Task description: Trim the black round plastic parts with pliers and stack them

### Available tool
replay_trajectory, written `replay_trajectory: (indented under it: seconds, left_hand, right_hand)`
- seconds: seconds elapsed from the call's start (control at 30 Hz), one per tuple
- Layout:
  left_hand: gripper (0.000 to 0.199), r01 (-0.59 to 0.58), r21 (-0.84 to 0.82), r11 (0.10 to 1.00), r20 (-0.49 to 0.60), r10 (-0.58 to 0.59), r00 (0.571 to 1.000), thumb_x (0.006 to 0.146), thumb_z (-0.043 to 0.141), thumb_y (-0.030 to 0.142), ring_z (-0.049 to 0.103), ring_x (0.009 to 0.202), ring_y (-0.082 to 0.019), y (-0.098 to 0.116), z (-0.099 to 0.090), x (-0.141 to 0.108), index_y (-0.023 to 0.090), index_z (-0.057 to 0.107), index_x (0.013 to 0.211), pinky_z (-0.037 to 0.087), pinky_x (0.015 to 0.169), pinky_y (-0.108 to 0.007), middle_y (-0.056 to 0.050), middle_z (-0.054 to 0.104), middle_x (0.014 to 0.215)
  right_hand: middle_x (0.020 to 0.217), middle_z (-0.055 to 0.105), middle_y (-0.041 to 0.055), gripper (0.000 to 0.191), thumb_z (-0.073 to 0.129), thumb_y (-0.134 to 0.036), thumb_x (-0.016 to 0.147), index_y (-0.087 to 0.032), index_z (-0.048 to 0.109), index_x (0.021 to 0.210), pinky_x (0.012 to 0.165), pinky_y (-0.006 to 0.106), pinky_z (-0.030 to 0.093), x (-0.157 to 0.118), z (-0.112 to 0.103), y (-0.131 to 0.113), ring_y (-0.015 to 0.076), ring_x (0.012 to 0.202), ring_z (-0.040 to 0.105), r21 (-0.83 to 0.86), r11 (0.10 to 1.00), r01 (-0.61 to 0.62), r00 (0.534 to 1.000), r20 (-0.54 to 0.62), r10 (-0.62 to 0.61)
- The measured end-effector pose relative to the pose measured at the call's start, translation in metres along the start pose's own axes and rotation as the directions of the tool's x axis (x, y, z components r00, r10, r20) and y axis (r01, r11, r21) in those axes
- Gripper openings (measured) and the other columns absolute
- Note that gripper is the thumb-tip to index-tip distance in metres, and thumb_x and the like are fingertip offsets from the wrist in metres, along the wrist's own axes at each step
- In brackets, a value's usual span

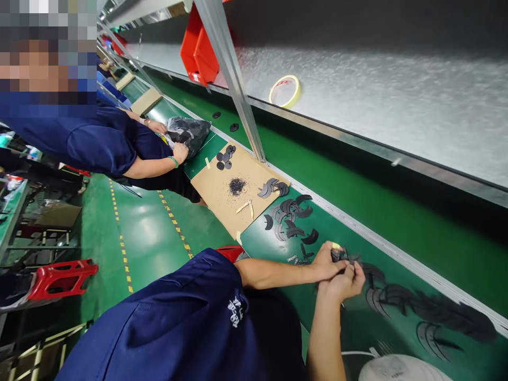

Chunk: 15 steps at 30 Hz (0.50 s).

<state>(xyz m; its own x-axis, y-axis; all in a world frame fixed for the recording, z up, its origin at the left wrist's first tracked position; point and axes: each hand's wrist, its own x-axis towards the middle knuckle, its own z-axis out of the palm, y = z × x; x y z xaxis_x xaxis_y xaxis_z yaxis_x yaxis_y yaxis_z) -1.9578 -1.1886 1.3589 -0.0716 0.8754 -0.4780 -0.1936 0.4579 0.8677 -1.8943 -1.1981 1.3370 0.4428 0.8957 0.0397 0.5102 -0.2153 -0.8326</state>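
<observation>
My left hand (326,261) and my right hand (343,282) meet over the green bench, fingers closed around a small black plastic part (339,255). The fingers cover much of it, and its exact kind cannot be made out. A fingertip of my left hand has something yellow on it. Just left of my hands lie black crescent-shaped pieces (294,230) in a loose group, with small black bits (305,251) and little silvery pieces (293,260) closer by. On the right, a long row of black crescent pieces (448,312) runs along the bench, partly blurred.
A cardboard sheet (214,185) carries black discs (226,157), a heap of black crumbs (237,186) and a pale-handled tool (250,209). Beyond it a co-worker handles a black plastic bag (192,135). A metal post (234,79), tape roll (286,91) and red bin (200,47) stand along the shelf.
</observation>
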Motion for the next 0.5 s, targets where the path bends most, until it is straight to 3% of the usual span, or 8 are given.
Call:
replay_trajectory:
  seconds: [0.1, 0.2, 0.37, 0.5]
  left_hand:
    - [0.049, -0.009, -0.152, 0.988, -0.035, 0.003, 0.999, 0.073, 0.078, 0.014, 0.060, 0.092, -0.015, 0.006, -0.043, 0.017, 0.018, 0.060, 0.118, 0.050, 0.099, -0.033, -0.002, 0.062, 0.099]
    - [0.036, -0.026, -0.272, 0.962, -0.057, 0.011, 0.998, 0.069, 0.083, 0.017, 0.062, 0.093, -0.016, 0.013, -0.098, 0.035, 0.015, 0.069, 0.102, 0.050, 0.098, -0.033, -0.002, 0.068, 0.094]
    - [0.034, -0.023, -0.417, 0.909, -0.140, -0.039, 0.989, 0.062, 0.089, 0.028, 0.061, 0.079, -0.014, 0.017, -0.199, 0.068, 0.015, 0.067, 0.085, 0.051, 0.087, -0.030, 0.001, 0.066, 0.078]
    - [0.035, -0.028, -0.472, 0.881, -0.244, -0.100, 0.965, 0.068, 0.087, 0.032, 0.057, 0.069, -0.011, 0.016, -0.269, 0.095, 0.016, 0.059, 0.080, 0.051, 0.077, -0.027, 0.004, 0.060, 0.071]
  right_hand:
    - [0.105, 0.067, 0.0115, 0.048, 0.043, -0.057, 0.084, -0.020, 0.057, 0.111, 0.091, 0.053, 0.061, -0.011, 0.043, -0.016, 0.0308, 0.103, 0.070, 0.173, 0.982, -0.078, 0.995, -0.051, 0.088]
    - [0.104, 0.065, 0.0096, 0.050, 0.057, -0.061, 0.079, -0.018, 0.057, 0.104, 0.095, 0.046, 0.058, -0.026, 0.087, -0.036, 0.0257, 0.104, 0.066, 0.242, 0.966, -0.088, 0.996, 0.001, 0.090]
    - [0.093, 0.063, 0.0053, 0.054, 0.063, -0.060, 0.074, -0.019, 0.052, 0.106, 0.090, 0.042, 0.056, -0.041, 0.167, -0.072, 0.0210, 0.090, 0.065, 0.234, 0.968, -0.085, 0.977, 0.210, 0.035]
    - [0.105, 0.069, 0.0094, 0.048, 0.070, -0.054, 0.072, -0.020, 0.056, 0.103, 0.095, 0.043, 0.055, -0.044, 0.233, -0.101, 0.0235, 0.099, 0.067, 0.181, 0.982, -0.058, 0.899, 0.437, -0.028]
